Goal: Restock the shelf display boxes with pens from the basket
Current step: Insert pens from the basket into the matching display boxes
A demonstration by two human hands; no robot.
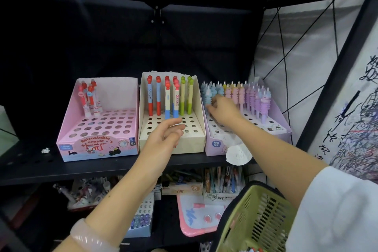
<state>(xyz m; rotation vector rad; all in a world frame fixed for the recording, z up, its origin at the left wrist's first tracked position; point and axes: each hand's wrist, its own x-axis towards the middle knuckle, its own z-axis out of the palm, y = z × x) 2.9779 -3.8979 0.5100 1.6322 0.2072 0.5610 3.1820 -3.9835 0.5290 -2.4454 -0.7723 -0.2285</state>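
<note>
Nearest the camera, the green basket (pixel 257 219) is hanging at the lower right, under the right forearm; a few pen tips are just showing at its bottom edge, so more stock is probably waiting there.

Further in, the left hand (pixel 165 137) is hovering over the front of the cream box (pixel 196 141), fingers loosely extended and holding nothing. The right hand (pixel 222 109) is reaching into the lilac box (pixel 284 127), its fingertips closing around the lower part of a pale blue pen (pixel 208 95) at the left end of the rows; the hand is covering the pen's tip, so whether the pen is seated in its hole cannot be told.

To do this step well, the pen should be going straight down into a free hole, upright like its neighbours, with the left hand free to be steadying the box if it slides. The front rows are the open ones, so filling should be working forward from the back.

On the left, the pink box (pixel 67 139) is holding only a small cluster of pens and is reading "Retractable eraser" with a price that looks like "5元". The lilac box's round blue label is too blurred to read. The shelf (pixel 30 170) is carrying all three boxes.
</note>
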